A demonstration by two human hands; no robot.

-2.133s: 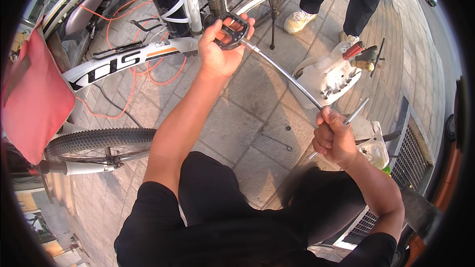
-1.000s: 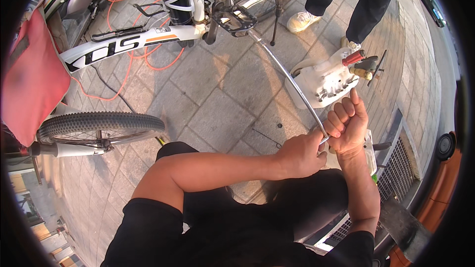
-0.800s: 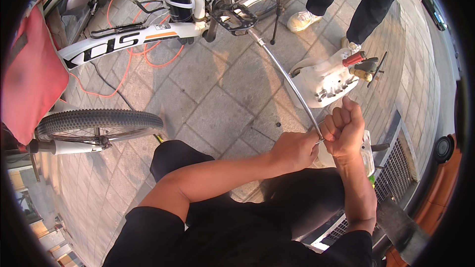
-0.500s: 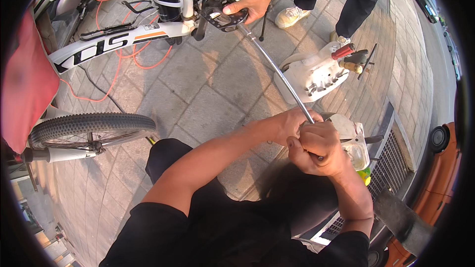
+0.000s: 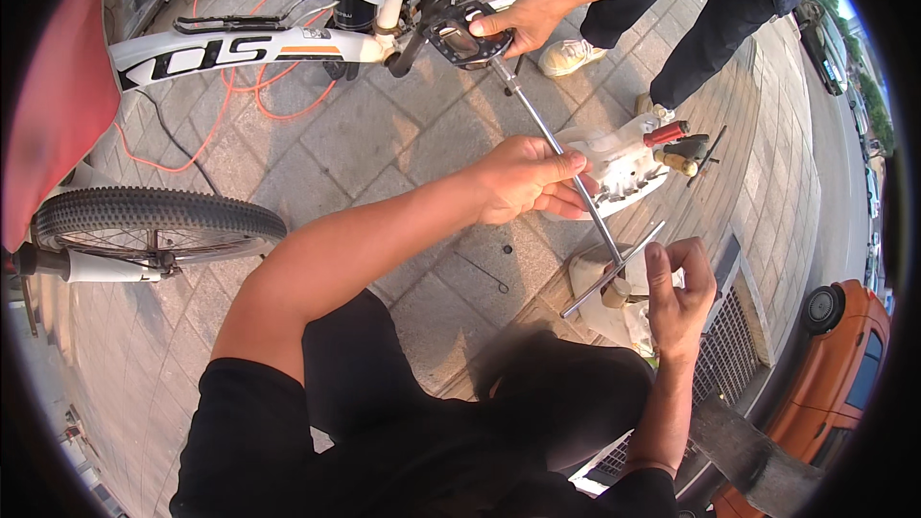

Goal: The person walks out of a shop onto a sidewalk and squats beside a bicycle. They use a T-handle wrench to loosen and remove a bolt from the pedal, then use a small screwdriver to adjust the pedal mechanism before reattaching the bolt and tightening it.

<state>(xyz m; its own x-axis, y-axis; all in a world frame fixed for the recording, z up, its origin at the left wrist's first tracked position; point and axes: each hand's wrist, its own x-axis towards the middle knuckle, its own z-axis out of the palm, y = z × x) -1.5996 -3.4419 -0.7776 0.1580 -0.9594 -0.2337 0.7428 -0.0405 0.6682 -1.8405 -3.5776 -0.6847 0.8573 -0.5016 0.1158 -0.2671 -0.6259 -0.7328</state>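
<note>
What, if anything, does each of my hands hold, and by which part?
Your left hand loosely holds the T-shaped metal wrench by its long shaft. Your right hand, half open near the crossbar, holds nothing.

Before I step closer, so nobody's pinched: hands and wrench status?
Left hand loosely around wrench shaft. Right hand open, off the crossbar. Co-worker's hand on pedal, far end.

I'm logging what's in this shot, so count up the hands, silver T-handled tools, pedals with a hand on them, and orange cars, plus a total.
Hands: 3, the left hand, the right hand and the other person's hand
Silver T-handled tool: 1
Black pedal with a hand on it: 1
Orange car: 1
Total: 6
</note>
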